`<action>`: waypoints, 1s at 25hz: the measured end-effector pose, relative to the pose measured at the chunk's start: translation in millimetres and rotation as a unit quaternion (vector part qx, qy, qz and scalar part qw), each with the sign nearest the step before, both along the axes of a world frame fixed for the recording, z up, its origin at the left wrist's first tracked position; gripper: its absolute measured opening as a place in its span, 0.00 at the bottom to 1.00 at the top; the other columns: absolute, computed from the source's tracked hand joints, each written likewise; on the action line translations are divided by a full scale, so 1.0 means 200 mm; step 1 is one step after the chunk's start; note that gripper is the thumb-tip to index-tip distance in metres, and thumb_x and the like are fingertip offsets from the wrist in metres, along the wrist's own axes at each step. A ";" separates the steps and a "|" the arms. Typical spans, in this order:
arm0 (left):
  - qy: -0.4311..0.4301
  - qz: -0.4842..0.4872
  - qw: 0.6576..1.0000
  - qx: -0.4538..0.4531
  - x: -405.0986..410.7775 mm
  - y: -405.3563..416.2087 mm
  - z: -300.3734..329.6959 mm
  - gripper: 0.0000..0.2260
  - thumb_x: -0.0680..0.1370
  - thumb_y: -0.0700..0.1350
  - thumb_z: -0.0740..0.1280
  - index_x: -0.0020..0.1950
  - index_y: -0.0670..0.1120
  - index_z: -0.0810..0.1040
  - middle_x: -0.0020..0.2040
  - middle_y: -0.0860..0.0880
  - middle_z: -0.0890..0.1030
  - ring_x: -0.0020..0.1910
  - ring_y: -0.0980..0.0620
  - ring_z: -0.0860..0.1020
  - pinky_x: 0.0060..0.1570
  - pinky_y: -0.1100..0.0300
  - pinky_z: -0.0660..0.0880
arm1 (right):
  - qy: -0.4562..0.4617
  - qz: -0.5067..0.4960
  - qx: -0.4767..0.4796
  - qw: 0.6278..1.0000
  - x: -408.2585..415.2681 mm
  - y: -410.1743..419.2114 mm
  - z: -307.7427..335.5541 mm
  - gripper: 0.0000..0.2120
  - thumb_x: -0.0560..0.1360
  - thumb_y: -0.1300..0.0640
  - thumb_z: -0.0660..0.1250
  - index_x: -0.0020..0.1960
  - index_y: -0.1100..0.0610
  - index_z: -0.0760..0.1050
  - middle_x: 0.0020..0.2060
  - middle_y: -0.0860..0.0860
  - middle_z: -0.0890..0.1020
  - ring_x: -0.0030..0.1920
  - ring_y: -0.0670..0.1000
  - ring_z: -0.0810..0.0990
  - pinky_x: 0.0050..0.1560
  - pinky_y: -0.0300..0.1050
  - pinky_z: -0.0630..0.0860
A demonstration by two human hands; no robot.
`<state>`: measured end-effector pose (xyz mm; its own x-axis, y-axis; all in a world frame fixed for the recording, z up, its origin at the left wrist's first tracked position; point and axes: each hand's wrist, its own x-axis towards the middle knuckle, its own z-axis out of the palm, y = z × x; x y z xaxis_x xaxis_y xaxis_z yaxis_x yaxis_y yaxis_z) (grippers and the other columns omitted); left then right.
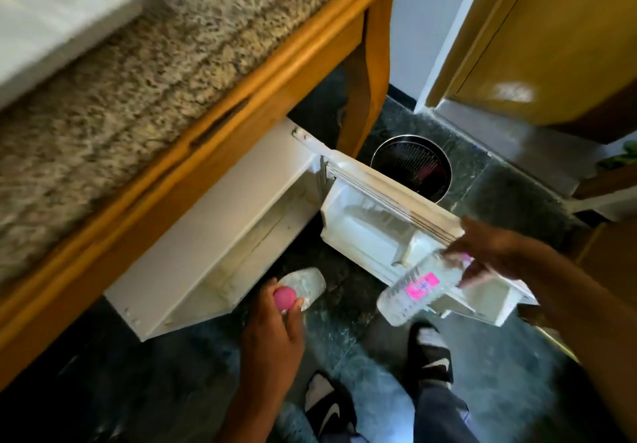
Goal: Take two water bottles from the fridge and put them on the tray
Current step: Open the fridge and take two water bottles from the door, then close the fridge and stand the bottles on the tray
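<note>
pink caps are marking both bottles. our left hand (272,318) is gripping the first bottle (303,285) at its cap, base pointing away towards the open fridge (220,235). our right hand (482,253) is closing on the second bottle (418,289), slanting base-down-left, its cap half hidden and blurring.

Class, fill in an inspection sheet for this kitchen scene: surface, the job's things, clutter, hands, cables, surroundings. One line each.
Surface: speckled granite countertop with a wooden edge; dark stone floor below.
Job's things: two clear water bottles, one with a pink cap, one with a pink label, both out of the mini fridge; no tray in view.
Clutter: round metal bin behind the open fridge door.
Hands: left hand grips the capped bottle; right hand grips the labelled bottle, tilted.
Cables: nothing seen.
Surroundings: wooden door, white object on the countertop, blurred.
</note>
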<state>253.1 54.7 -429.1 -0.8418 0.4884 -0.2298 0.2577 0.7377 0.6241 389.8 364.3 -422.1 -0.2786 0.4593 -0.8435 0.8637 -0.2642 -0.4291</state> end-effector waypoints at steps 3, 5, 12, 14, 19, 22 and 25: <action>-0.006 0.030 0.999 -0.012 0.02 -0.10 0.03 0.20 0.76 0.45 0.67 0.67 0.42 0.69 0.62 0.40 0.77 0.57 0.44 0.78 0.53 0.54 0.77 | -0.031 0.052 -0.076 0.995 0.06 0.00 -0.05 0.50 0.73 0.68 0.70 0.77 0.47 0.37 0.58 0.69 0.74 0.31 0.65 0.84 0.30 0.58 0.82; -0.008 0.051 0.998 -0.029 0.05 -0.16 0.05 0.20 0.76 0.46 0.67 0.66 0.43 0.69 0.61 0.40 0.78 0.55 0.44 0.79 0.53 0.51 0.79 | -0.040 0.082 -0.117 0.989 0.07 -0.04 -0.03 0.46 0.75 0.66 0.68 0.77 0.48 0.38 0.66 0.70 0.69 0.33 0.66 0.84 0.36 0.63 0.82; -0.035 0.167 0.984 -0.057 0.15 -0.38 0.18 0.19 0.75 0.46 0.68 0.63 0.42 0.72 0.56 0.38 0.80 0.50 0.42 0.79 0.47 0.55 0.74 | -0.102 0.250 -0.244 0.931 -0.09 -0.37 0.16 0.46 0.75 0.72 0.64 0.76 0.38 0.43 0.73 0.69 0.59 0.54 0.75 0.78 0.54 0.69 0.77; -0.024 0.185 0.980 -0.069 0.15 -0.46 0.19 0.18 0.74 0.44 0.70 0.62 0.41 0.73 0.55 0.38 0.80 0.49 0.41 0.80 0.47 0.55 0.73 | -0.088 0.278 -0.259 0.921 -0.20 -0.50 0.16 0.45 0.76 0.68 0.65 0.76 0.40 0.41 0.66 0.72 0.69 0.52 0.72 0.80 0.53 0.68 0.78; 0.017 0.203 0.976 -0.075 0.11 -0.64 0.24 0.17 0.72 0.41 0.72 0.58 0.38 0.75 0.49 0.36 0.81 0.45 0.39 0.80 0.46 0.50 0.75 | -0.051 0.249 -0.317 0.914 -0.42 -0.74 0.07 0.34 0.80 0.60 0.61 0.78 0.45 0.45 0.64 0.72 0.71 0.42 0.64 0.84 0.40 0.55 0.84; 0.042 0.222 0.971 -0.084 0.06 -0.73 0.28 0.18 0.71 0.41 0.73 0.58 0.38 0.75 0.50 0.35 0.81 0.47 0.36 0.80 0.48 0.48 0.75 | 0.003 0.215 -0.357 0.909 -0.49 -0.81 0.06 0.30 0.82 0.59 0.57 0.77 0.45 0.47 0.47 0.66 0.81 0.36 0.59 0.83 0.40 0.52 0.83; 0.066 0.243 0.964 -0.083 -0.01 -0.82 0.31 0.18 0.72 0.40 0.72 0.59 0.38 0.74 0.51 0.34 0.80 0.49 0.34 0.79 0.51 0.44 0.76 | 0.025 0.180 -0.375 0.909 -0.56 -0.87 0.05 0.27 0.81 0.60 0.57 0.76 0.47 0.52 0.43 0.63 0.79 0.31 0.52 0.81 0.32 0.44 0.82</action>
<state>252.0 -109.6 -367.6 -0.9892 -0.0063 -0.1462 -0.0754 0.8780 0.4727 278.2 189.7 -411.2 -0.3436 -0.3678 -0.8641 0.9366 -0.2019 -0.2865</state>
